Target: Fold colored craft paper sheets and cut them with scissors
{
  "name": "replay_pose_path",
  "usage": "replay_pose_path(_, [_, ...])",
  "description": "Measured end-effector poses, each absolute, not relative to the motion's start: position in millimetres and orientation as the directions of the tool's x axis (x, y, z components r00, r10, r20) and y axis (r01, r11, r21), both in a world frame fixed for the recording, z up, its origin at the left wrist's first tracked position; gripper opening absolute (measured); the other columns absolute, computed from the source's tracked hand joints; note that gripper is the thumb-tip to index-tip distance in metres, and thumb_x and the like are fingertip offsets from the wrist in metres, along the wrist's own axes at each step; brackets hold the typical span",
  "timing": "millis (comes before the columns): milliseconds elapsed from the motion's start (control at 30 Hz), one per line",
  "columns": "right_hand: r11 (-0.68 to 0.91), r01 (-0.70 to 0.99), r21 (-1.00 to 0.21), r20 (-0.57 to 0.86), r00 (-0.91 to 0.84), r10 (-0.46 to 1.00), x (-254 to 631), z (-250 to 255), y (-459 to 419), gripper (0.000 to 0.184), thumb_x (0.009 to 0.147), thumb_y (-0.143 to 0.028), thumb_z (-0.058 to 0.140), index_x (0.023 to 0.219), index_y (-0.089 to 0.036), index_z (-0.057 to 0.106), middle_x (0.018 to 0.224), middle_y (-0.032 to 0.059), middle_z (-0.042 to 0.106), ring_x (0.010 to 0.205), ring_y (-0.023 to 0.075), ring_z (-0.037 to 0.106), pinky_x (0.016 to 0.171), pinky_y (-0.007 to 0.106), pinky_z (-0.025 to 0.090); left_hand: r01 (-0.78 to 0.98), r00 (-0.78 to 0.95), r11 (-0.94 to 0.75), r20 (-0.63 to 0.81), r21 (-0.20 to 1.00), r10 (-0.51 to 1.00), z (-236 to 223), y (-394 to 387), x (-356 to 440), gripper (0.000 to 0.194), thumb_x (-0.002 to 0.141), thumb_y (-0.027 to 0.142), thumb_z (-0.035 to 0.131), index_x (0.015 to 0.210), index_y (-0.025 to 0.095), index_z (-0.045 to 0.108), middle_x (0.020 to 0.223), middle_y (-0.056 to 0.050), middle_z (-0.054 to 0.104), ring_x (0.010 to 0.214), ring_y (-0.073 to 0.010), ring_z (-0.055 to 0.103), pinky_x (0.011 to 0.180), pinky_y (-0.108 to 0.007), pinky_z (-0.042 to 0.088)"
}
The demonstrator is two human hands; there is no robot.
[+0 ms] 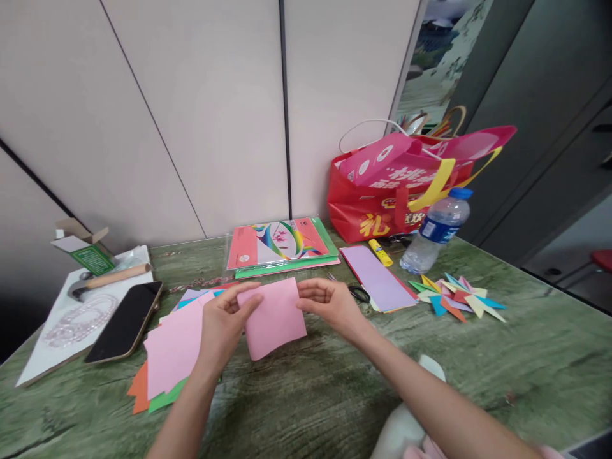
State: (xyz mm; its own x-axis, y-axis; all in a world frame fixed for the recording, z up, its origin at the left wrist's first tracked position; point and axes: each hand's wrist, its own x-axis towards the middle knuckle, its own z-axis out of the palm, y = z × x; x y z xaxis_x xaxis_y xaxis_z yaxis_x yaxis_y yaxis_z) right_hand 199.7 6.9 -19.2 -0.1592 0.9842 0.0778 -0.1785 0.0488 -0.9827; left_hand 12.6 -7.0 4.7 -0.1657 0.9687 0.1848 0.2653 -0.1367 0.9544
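A pink sheet of paper (275, 322) is held up above the table, its lower edge slightly curved. My left hand (227, 319) pinches its upper left side, thumb in front and fingers behind. At the upper right edge, my right hand (329, 303) is closed with thumb and fingertips on the paper. To the left, partly behind my left forearm, lies a fanned pile of coloured paper (174, 344) with pink on top. Black-handled scissors (359, 293) rest just beyond my right hand, beside a stack of purple paper strips (380, 277).
A folded-paper pile (461, 296) lies right of a water bottle (437, 229). Behind stand a red bag (368, 204) and a paper pack (282, 245); a yellow glue stick (380, 253) lies nearby. At left are a phone (127, 322), a hammer (112, 277) and a small box (88, 252).
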Motion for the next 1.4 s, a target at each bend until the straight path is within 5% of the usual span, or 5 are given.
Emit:
replay_pose_path(300, [0.044, -0.206, -0.978, 0.065, -0.093, 0.994, 194.7, -25.6, 6.6, 0.026, 0.050, -0.032, 0.075, 0.066, -0.015, 0.064, 0.059, -0.0001, 0.065, 0.052, 0.0125, 0.059, 0.051, 0.024, 0.050, 0.297, -0.159, -0.182, 0.237, 0.937, 0.959, 10.8, -10.5, 17.8, 0.027, 0.058, 0.034, 0.069, 0.080, 0.019, 0.069, 0.066, -0.001, 0.063, 0.053, -0.0104, 0.047, 0.044, -0.020, 0.036])
replay_pose_path(1033, [0.029, -0.212, -0.977, 0.055, -0.115, 0.992, 195.3, -24.2, 6.2, 0.021, 0.053, -0.028, 0.074, 0.066, -0.015, 0.063, 0.058, -0.0007, 0.064, 0.052, 0.0106, 0.056, 0.052, 0.023, 0.046, 0.371, -0.173, -0.201, 0.280, 0.907, 0.944, 13.4, -12.4, 19.1, 0.025, 0.058, 0.034, 0.068, 0.079, 0.020, 0.070, 0.060, 0.001, 0.060, 0.047, -0.0085, 0.038, 0.041, -0.020, 0.030])
replay_pose_path(1400, [-0.015, -0.201, -0.980, 0.012, -0.130, 0.991, 195.4, -19.4, 4.1, 0.029, 0.050, -0.036, 0.074, 0.066, -0.015, 0.065, 0.056, -0.0002, 0.065, 0.050, 0.0125, 0.057, 0.051, 0.025, 0.046, 0.396, -0.157, -0.201, 0.282, 0.896, 0.947, 15.4, -13.2, 21.1, 0.027, 0.058, 0.035, 0.068, 0.078, 0.017, 0.070, 0.045, 0.005, 0.041, 0.043, -0.0069, 0.028, 0.037, -0.019, 0.024])
